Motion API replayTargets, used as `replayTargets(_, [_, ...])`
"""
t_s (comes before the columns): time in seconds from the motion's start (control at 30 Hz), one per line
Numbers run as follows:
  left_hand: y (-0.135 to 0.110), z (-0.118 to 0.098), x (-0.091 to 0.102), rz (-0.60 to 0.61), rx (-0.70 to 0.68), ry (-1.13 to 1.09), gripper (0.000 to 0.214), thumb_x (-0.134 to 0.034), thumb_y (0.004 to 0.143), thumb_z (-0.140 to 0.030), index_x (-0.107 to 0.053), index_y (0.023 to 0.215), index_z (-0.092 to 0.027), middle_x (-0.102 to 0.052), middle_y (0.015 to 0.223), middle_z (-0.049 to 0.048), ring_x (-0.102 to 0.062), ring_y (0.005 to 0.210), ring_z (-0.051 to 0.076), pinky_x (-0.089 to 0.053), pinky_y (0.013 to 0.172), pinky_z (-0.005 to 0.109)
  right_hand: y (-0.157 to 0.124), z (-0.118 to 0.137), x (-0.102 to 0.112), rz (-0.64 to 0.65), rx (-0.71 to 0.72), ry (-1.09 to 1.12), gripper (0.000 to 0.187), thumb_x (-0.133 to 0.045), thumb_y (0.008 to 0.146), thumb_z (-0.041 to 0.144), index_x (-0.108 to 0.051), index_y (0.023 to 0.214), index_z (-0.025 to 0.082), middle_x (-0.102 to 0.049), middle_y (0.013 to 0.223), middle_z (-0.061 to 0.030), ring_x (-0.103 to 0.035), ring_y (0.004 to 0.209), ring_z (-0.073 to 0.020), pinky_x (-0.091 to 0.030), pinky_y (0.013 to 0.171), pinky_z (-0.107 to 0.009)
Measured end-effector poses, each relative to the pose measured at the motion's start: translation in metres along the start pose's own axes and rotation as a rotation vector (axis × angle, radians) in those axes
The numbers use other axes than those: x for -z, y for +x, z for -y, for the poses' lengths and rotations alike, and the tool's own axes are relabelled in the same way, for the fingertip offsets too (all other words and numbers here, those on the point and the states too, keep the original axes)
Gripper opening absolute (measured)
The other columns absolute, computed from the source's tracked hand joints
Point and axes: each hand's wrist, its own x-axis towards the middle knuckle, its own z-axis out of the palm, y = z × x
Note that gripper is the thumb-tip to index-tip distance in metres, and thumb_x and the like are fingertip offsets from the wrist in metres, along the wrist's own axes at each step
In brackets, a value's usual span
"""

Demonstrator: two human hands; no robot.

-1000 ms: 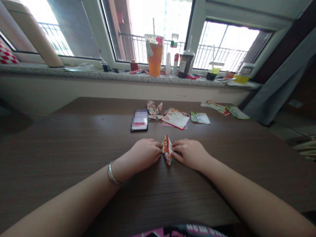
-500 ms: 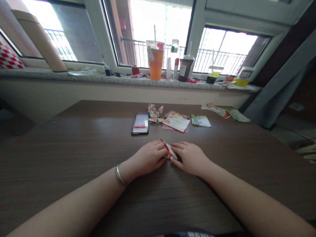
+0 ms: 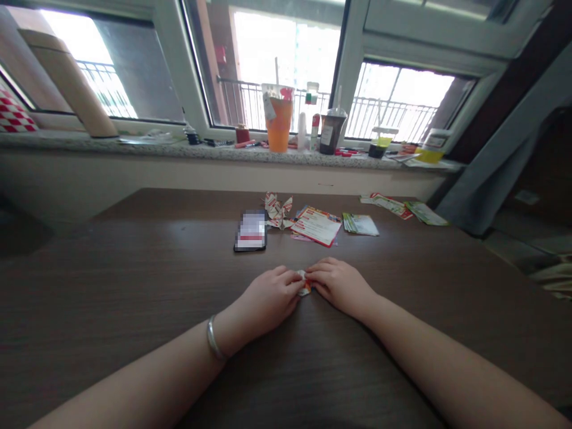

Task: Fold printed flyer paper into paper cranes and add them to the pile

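Between my hands, low over the table, is a small folded piece of printed paper, white with red and orange. My left hand, with a silver bangle at the wrist, grips its left side with bent fingers. From the right, the fingertips of my right hand pinch the other side. Fingers cover much of the paper, so its full folded shape is hidden. Beyond my hands lie several folded paper figures with red stripes, touching or close to a stack of printed sheets.
A phone lies left of the paper figures on the brown table. Green-edged cards and more paper strips are to the right. The windowsill holds an orange drink cup, a dark cup and small items.
The paper shows less of itself and looks smaller between my fingers. My right fingers have closed in toward the left ones. The camera view has tilted slightly upward.
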Motion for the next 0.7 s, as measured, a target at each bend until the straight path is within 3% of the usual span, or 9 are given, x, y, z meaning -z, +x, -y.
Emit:
replayTargets(0.43, [0.001, 0.000, 0.000, -0.041, 0.115, -0.093, 0.020, -0.054, 0.088, -0.017, -0.067, 0.103, -0.017, -0.068, 0.103, 0.0071, -0.060, 0.094, 0.021, -0.052, 0.085, 0.035, 0.002, 0.006, -0.003, 0.016, -0.003, 0.104, 0.029, -0.052, 0.087, 0.008, -0.068, 0.110, 0.019, -0.067, 0.111, -0.0073, -0.056, 0.104, -0.0194, -0.047, 0.094, -0.033])
replayTargets(0.7, [0.002, 0.006, 0.006, 0.005, 0.171, -0.137, 0.011, -0.062, 0.085, -0.024, -0.065, 0.093, -0.017, -0.066, 0.096, 0.0055, -0.059, 0.090, 0.021, -0.052, 0.082, 0.035, 0.002, 0.012, -0.001, -0.026, 0.001, 0.117, 0.026, -0.052, 0.090, 0.018, -0.066, 0.112, 0.018, -0.066, 0.106, -0.0089, -0.056, 0.100, -0.0203, -0.048, 0.091, -0.034])
